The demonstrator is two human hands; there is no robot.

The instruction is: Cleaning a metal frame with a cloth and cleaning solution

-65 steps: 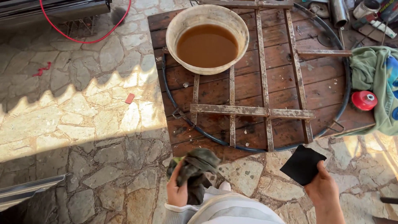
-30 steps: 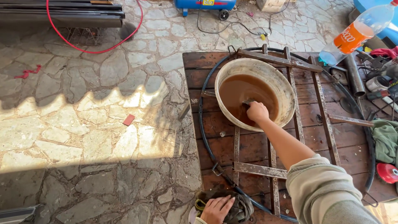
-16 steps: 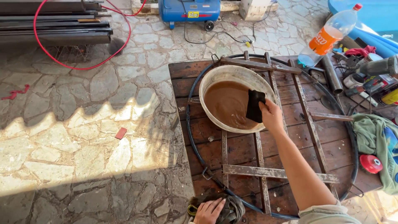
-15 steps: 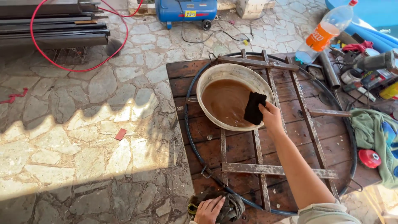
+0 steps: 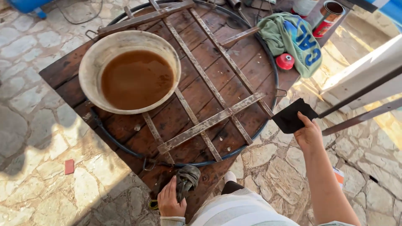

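Note:
My right hand point(image 5: 309, 134) holds a black square sheet point(image 5: 293, 116) up beside the right edge of a dark wooden table point(image 5: 197, 62), over the stone floor. At the table's near edge my left hand point(image 5: 169, 201) grips a dark grey rag point(image 5: 186, 179). A wide cream basin point(image 5: 94, 54) of brown water stands on the table's left part. A black metal ring point(image 5: 268, 58) and a frame of rusty metal bars point(image 5: 209, 122) lie on the tabletop.
A green cloth point(image 5: 293, 38) and a red spool point(image 5: 285, 61) lie at the table's far right, with an open tin can point(image 5: 328, 13) behind. Dark metal rods point(image 5: 360, 106) slant in from the right. Stone paving point(image 5: 37, 138) surrounds the table; a small red scrap point(image 5: 69, 166) lies on it.
My right hand lifted the black sheet out of the basin and carried it to the table's right edge. The view swung right. My left hand stayed on the rag.

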